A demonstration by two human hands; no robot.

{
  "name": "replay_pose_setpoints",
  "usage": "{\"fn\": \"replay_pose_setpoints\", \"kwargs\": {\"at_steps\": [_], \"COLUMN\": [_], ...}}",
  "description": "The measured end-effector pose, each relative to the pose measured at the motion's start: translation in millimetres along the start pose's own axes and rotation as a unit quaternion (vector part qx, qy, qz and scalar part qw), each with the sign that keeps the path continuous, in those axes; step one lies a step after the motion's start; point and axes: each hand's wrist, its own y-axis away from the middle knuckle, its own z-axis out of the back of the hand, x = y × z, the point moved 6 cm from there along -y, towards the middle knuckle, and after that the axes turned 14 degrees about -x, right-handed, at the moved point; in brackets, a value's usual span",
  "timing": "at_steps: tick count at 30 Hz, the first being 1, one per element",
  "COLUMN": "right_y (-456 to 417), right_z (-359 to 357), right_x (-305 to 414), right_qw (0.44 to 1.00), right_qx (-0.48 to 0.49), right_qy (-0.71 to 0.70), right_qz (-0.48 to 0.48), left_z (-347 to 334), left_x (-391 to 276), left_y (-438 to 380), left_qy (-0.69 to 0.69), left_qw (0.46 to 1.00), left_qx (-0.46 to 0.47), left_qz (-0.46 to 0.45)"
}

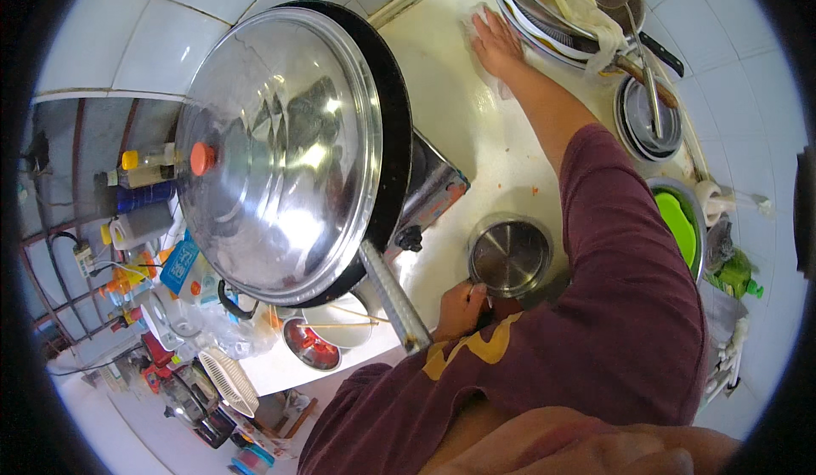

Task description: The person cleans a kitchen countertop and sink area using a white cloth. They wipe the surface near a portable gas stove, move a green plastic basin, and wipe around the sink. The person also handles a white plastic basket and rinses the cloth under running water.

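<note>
My right hand point(498, 42) reaches to the far side of the pale counter point(440, 79) and lies over a thin whitish cloth point(479, 18), pressing it on the surface. My left hand point(456, 309) is close to my body, gripping a round stainless steel pot point(510, 255) at its near side. The pot looks empty, and its handle is mostly hidden by the hand. A few orange crumbs point(534, 190) lie on the counter between the two hands.
A black wok point(392, 156) under a large domed metal lid point(287, 156) sits on a portable gas stove point(433, 188); its handle point(395, 303) juts towards me. Stacked bowls and strainers point(561, 22), nested bowls point(647, 118) and a basin point(676, 220) line the right wall.
</note>
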Motion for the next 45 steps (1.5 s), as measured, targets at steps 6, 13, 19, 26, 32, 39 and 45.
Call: {"fn": "replay_pose_setpoints", "kwargs": {"at_steps": [6, 13, 19, 26, 32, 39, 45], "right_y": [-22, 53, 113, 144, 78, 123, 189], "right_z": [-29, 24, 76, 94, 79, 80, 114], "right_x": [36, 80, 82, 42, -14, -25, 3], "right_qw": [0.991, 0.957, 0.934, 0.910, 0.981, 0.975, 0.964], "right_qx": [0.097, 0.183, 0.198, 0.184, 0.126, 0.200, 0.241], "right_qy": [0.007, -0.079, -0.168, -0.344, 0.052, 0.028, -0.079], "right_qz": [0.096, 0.210, 0.245, 0.138, 0.138, 0.097, 0.082], "left_z": [-1, 1, -9, -1, 0, 4, 12], "left_x": [0, -5, 5, 4, -2, 8, 23], "left_y": [-3, -1, 2, 2, 5, 14, 26], "left_qy": [0.003, -0.003, -0.051, 0.014, 0.052, 0.033, 0.054], "left_qw": [0.998, 0.999, 0.993, 0.999, 0.997, 0.998, 0.995], "left_qx": [0.021, 0.008, -0.019, -0.027, -0.036, -0.038, -0.043], "left_qz": [0.059, 0.043, -0.101, 0.038, 0.032, 0.037, 0.068]}}
